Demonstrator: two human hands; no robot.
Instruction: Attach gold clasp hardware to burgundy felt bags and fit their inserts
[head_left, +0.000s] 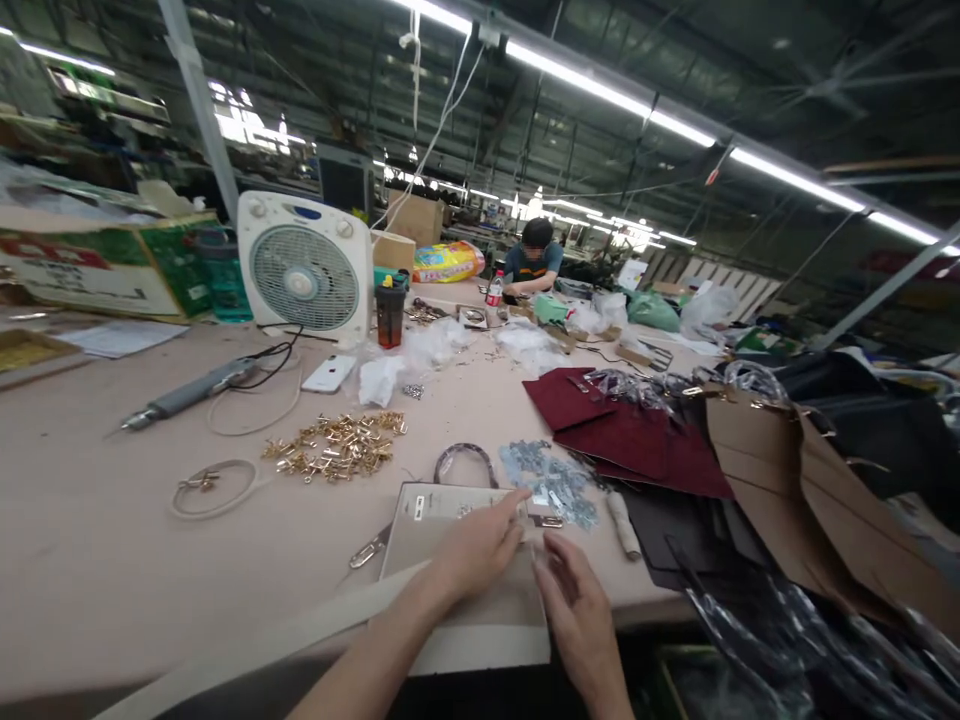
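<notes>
My left hand [480, 545] rests on a pale grey leather piece [450, 515] at the table's front edge, its fingers pinched near a small metal fitting [546, 521] at the piece's right corner. My right hand [574, 590] is just below and to the right, fingers curled close to the same spot; what it holds is too small to make out. A pile of silver metal parts [551, 480] lies just beyond the fingers. A heap of gold fittings [337, 447] lies further left. A dark ring handle [465, 462] sits behind the grey piece.
Dark red [630, 430], brown [795, 490] and black leather pieces are stacked at the right. A white fan [304, 270], an electric screwdriver [187, 392], a phone [328, 373] and a dark cup [390, 315] stand further back. Another person [534, 262] works at the far end.
</notes>
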